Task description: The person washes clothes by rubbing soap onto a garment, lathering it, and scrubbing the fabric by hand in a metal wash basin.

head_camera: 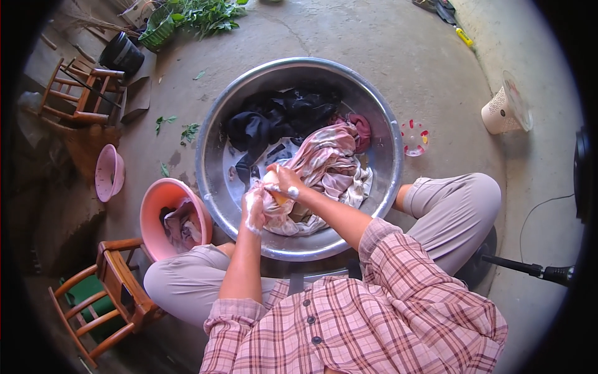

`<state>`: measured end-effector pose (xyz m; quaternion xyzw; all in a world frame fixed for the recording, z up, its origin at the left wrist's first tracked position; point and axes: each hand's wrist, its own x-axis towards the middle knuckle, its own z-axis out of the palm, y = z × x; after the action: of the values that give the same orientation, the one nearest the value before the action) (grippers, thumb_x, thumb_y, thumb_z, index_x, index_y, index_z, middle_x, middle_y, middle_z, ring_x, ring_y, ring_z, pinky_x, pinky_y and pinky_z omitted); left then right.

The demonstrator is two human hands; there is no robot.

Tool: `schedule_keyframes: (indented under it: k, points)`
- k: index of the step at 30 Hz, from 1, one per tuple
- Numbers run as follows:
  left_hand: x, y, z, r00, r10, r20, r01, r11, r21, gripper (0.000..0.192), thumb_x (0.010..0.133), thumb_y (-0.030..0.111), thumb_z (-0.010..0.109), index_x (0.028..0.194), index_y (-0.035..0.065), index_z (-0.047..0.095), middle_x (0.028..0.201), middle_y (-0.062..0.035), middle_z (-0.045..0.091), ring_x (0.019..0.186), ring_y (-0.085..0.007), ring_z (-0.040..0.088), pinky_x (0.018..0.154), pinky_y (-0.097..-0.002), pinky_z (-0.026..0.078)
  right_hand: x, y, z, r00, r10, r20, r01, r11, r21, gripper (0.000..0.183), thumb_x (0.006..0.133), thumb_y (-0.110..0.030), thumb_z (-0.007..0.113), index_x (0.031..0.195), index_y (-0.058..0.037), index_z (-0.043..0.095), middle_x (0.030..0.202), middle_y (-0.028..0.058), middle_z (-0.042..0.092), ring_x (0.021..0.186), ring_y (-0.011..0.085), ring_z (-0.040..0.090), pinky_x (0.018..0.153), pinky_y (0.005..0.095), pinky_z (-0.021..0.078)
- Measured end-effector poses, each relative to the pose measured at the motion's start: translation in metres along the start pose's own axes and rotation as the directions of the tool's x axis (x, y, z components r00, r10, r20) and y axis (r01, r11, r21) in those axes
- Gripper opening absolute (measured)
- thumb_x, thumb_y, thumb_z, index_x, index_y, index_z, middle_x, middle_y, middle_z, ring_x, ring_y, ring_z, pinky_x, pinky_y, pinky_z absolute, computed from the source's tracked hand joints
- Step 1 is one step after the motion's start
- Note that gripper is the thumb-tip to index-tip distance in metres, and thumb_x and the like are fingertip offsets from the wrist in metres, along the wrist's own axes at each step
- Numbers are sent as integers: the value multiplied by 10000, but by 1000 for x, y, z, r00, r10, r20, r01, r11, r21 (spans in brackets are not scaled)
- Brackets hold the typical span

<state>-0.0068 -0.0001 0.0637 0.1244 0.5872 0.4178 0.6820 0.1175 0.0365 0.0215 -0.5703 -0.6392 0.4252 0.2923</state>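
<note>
A wide metal basin (299, 255) stands on the floor before me, holding soapy water and wet laundry. Over its near left part, my left hand (253, 208), streaked with suds, grips a bunched pink-and-white patterned cloth (329, 145). Just right of it, my right hand (286, 181) is closed on the same cloth, foam at its wrist. A yellow-orange patch (281, 199) shows beneath the right hand; whether it is soap or fabric I cannot tell. Black garments (280, 112) lie at the basin's far side, with a dark pink cloth (359, 132) at the right.
A pink basin (148, 219) with clothes stands at my left, beside a wooden chair (126, 285). Beyond are a smaller pink bowl (110, 173), another chair (84, 93), a black bucket (121, 53) and a green basket (159, 30). At right stands a perforated bin (500, 112).
</note>
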Motion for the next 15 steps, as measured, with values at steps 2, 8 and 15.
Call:
schedule_keyframes:
  k: [2,8,15]
  points:
    - [-17,12,18,999,12,49,-14,999,49,251,926,170,420,1078,-10,508,981,-172,582,806,-287,634,604,-457,563,0,22,-5,998,31,-49,-35,996,-77,483,718,-286,694,1121,-95,510,929,193,639,907,334,616,772,387,481]
    - [-17,30,11,962,199,185,-194,980,-41,208,900,170,496,1004,2,559,867,-113,630,721,-225,643,610,-311,552,4,64,-46,994,106,3,-88,837,-540,297,841,-150,454,1108,-23,485,968,228,615,897,350,616,722,440,505]
    - [-43,55,27,909,252,331,-340,909,240,181,777,-39,521,928,17,605,859,-72,624,752,-146,609,710,-271,519,33,72,-90,945,228,-235,-283,930,-234,419,719,-130,672,1082,3,508,908,238,610,836,342,627,710,403,517]
